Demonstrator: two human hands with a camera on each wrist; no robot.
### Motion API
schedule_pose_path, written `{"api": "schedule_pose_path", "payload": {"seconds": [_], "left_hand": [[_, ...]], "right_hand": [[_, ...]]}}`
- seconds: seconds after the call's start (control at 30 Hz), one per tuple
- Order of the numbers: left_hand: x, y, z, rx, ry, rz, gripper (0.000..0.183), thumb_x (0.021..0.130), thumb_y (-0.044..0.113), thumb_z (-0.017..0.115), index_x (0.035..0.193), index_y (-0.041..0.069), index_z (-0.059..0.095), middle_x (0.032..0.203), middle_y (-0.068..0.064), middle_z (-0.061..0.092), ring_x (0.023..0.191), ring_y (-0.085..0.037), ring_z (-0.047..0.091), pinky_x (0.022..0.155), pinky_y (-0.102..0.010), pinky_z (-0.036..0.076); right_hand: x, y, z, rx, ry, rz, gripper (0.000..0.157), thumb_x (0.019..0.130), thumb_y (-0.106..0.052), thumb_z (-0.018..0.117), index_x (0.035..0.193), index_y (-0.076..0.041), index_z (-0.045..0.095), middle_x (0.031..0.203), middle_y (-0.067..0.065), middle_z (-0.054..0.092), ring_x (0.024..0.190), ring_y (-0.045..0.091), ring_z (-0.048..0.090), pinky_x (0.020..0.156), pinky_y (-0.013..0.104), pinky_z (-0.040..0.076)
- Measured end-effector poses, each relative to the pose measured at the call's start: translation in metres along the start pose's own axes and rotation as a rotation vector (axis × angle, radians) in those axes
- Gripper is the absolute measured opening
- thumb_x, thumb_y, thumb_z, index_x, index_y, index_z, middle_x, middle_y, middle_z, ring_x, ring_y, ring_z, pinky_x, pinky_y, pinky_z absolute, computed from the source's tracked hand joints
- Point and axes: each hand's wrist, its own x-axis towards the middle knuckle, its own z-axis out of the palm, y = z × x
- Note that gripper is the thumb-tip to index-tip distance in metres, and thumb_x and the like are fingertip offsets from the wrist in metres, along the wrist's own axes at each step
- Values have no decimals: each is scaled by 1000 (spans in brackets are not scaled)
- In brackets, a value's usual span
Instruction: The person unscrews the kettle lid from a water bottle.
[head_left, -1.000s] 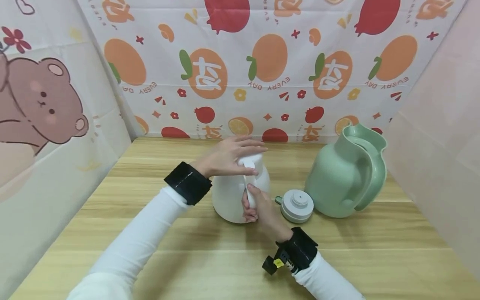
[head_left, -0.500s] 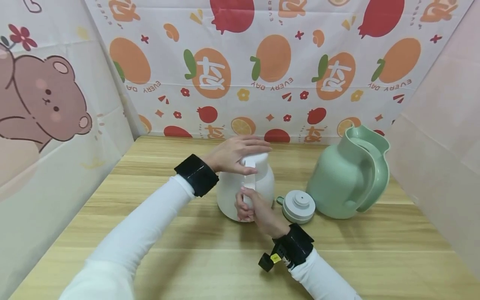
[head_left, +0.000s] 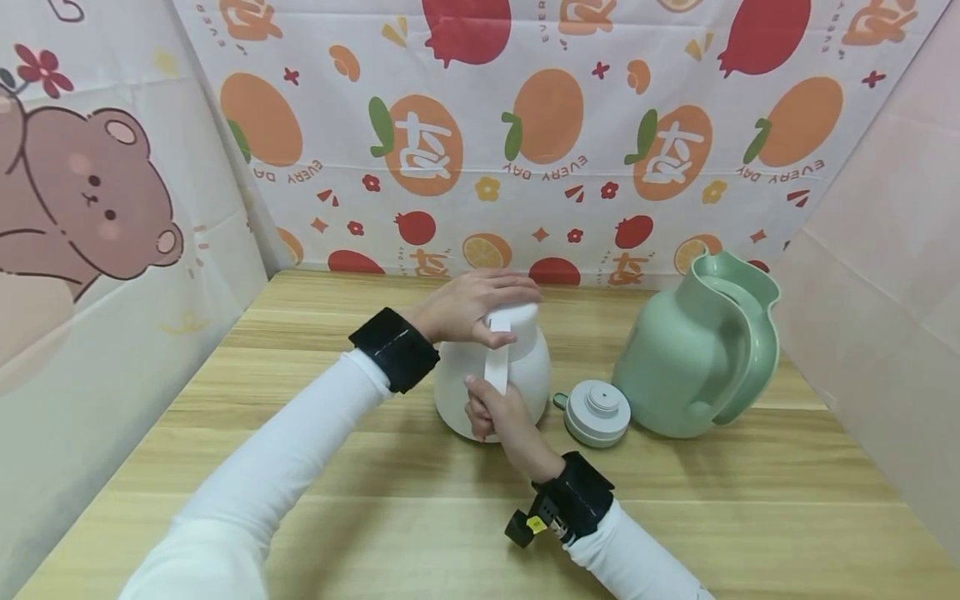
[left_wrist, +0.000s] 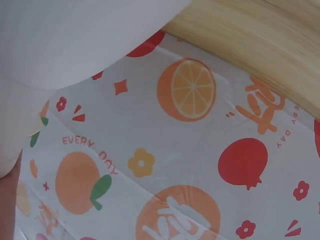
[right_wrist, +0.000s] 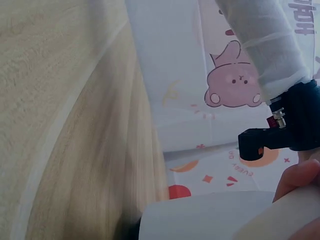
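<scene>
A white vacuum jug point(head_left: 531, 367) stands on the table, its handle point(head_left: 497, 367) facing me. My left hand point(head_left: 480, 307) spans the jug's white lid point(head_left: 517, 315), the fingers across its far side and the thumb on the near side by the top of the handle. Lower down, my right hand point(head_left: 498, 415) grips the handle, thumb up and fingers wrapped round it. In the right wrist view the right fingers point(right_wrist: 295, 177) curl over the white handle point(right_wrist: 285, 217). The left wrist view has the jug's white body point(left_wrist: 75, 40) close up.
Right of the white jug lies a round grey-green stopper point(head_left: 597, 412) with a small green tab. Beside it stands a green jug point(head_left: 675, 358) with its top uncovered and its handle toward the right. Printed cloth point(head_left: 480, 167) walls the back and sides of the wooden table point(head_left: 390, 517).
The right hand and wrist have shifted left and the hand sits lower on the handle, baring more of its upper part. The left hand stays over the lid. The view has swung slightly.
</scene>
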Motion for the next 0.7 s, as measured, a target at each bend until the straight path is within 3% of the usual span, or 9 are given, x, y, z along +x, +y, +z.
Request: {"api": "schedule_pose_path", "payload": {"seconds": [0.3, 0.7], "left_hand": [[3, 7, 0, 61, -17, -56, 59, 77, 48, 59, 123, 12, 57, 130, -8, 51, 123, -23, 41, 100, -41, 31], [5, 20, 2, 137, -2, -210, 58, 80, 53, 57, 123, 14, 57, 129, -7, 52, 122, -24, 42, 101, -42, 30]], "right_hand": [[-2, 1, 2, -8, 66, -8, 42, 94, -27, 47, 59, -9, 33, 51, -1, 30, 44, 13, 30, 46, 25, 30], [-2, 2, 5, -32, 130, -30, 42, 94, -24, 48, 57, -8, 36, 50, 0, 33, 44, 13, 32, 46, 24, 30]]}}
